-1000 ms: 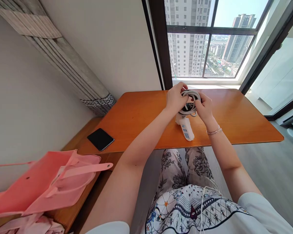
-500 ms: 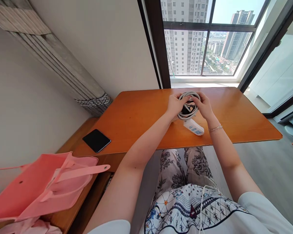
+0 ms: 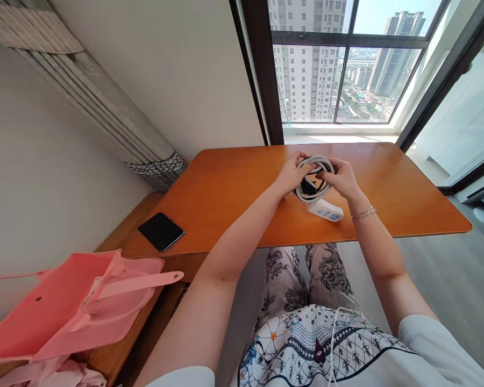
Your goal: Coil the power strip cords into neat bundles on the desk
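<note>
A coiled white cable with black parts inside its loop is held up over the table, with a hand on each side. My left hand is closed on the coil's left upper part. On the opposite side, my right hand pinches the coil, its thumb reaching into the loop. Just below the coil, a white power strip with several sockets sits near the table's front edge. Whether the cable runs into the strip is hidden behind the coil.
The orange-brown table stands before a window. A black tablet or phone lies at its left front corner. At lower left, a pink open bag rests on a wooden surface. A curtain hangs along the left wall.
Both hands and the coil have shifted slightly right in view, and the coil looks tilted a little differently. The power strip also appears slightly farther right. Both hands still grip the cable.
</note>
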`<state>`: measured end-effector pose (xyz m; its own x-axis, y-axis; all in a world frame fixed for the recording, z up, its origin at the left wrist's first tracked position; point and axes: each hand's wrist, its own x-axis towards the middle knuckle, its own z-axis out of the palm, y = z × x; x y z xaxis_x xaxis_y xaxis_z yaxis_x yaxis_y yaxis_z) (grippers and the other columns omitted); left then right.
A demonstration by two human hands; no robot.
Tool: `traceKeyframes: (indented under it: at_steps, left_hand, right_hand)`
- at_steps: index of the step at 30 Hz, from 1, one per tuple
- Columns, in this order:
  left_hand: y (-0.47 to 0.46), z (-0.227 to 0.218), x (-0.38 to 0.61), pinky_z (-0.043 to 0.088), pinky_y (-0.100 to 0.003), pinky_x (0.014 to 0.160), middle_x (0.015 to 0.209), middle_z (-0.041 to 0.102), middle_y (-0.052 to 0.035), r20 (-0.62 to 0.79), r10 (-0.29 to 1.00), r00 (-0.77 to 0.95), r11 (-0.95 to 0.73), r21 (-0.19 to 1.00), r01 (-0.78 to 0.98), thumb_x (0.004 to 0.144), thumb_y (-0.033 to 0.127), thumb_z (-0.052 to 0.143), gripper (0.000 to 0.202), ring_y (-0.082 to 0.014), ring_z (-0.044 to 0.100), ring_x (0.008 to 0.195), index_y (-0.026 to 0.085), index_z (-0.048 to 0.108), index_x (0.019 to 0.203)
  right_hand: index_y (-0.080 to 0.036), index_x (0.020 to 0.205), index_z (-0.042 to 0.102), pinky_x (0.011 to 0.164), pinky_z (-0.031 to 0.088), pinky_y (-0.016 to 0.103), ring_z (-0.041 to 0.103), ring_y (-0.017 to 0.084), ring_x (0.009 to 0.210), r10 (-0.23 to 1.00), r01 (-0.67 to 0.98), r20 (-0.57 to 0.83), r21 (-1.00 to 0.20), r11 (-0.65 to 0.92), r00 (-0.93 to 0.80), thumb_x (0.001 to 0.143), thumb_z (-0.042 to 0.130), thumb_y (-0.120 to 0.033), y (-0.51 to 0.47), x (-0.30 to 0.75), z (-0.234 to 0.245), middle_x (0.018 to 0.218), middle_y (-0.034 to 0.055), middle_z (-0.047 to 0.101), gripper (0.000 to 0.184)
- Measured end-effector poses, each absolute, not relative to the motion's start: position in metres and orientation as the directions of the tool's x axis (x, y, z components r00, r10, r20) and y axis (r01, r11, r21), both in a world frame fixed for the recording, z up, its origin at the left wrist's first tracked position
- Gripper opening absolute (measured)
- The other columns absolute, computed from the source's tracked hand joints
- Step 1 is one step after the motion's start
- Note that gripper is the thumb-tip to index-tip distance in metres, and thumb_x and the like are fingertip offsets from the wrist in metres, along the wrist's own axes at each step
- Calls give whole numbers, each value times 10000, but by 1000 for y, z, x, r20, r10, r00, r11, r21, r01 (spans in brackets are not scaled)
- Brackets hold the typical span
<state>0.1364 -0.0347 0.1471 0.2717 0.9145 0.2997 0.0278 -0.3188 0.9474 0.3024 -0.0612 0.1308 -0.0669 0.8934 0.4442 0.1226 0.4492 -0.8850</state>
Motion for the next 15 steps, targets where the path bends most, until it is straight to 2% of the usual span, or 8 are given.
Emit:
traceKeyframes:
  at_steps: [3,5,9,12,15]
  left_hand:
    - [-38,147,136,515,-268,738,818,701,-6,297,897,328,-329,943,44,762,283,695,187,-157,629,757,198,673,927]
    - [-39,145,138,512,-269,709,788,706,-17,299,906,299,-328,943,53,773,304,684,165,-163,625,739,186,709,886]
    - [-40,141,141,504,-275,700,752,726,-26,341,923,180,-362,927,97,755,299,700,161,-169,628,724,163,754,825]
    - [-38,140,143,510,-283,717,783,757,-32,369,919,138,-388,908,158,745,281,714,168,-180,654,746,166,779,848]
    - [-37,140,144,524,-294,778,875,784,-46,396,908,138,-418,883,214,742,266,719,195,-195,689,816,174,790,899]
  right_hand:
    - [-194,1056,610,778,589,384,674,201,788,887,42,457,-887,460,-67,640,669,-262,-57,303,126,850,-2,698,425]
    - [-215,1084,548,751,588,376,676,196,779,885,85,465,-882,464,-3,647,683,-272,-55,304,123,866,-1,694,461]
    - [-209,956,582,720,564,351,673,207,809,855,385,497,-826,412,151,697,739,-354,-62,306,119,940,54,703,336]
    - [-205,852,641,709,534,348,646,209,718,822,570,546,-732,374,162,812,672,-432,-70,307,116,784,49,694,233]
    - [-201,885,684,693,498,337,624,211,669,773,665,622,-632,398,129,903,573,-445,-75,306,112,726,55,689,268]
